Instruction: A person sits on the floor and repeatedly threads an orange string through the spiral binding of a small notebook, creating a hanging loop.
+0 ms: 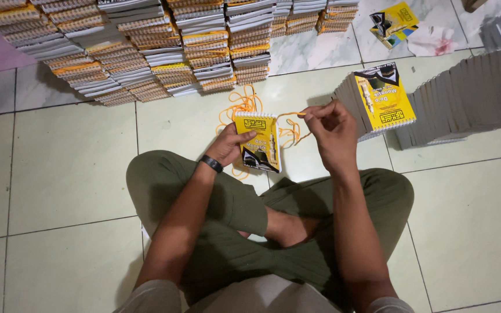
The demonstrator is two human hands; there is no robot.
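At frame centre, left hand (227, 145) clasping booklet (257, 142), right hand (333, 124) pinching cord (290, 114); unthreaded yet, stacks (146, 52) done behind.

Light is even and moderately bright from above, leaving the pale floor (71, 168) with a soft sheen. A shadow pools under the legs (233, 232). Focus stays sharp mid-frame; wide-angle bending tilts the stacks (146, 46) at the edges.

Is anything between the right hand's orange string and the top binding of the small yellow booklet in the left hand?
Nothing visible. The right hand pinches the thin orange string beside the yellow spiral-bound booklet, which the left hand holds upright; only open air over the tiled floor lies between.
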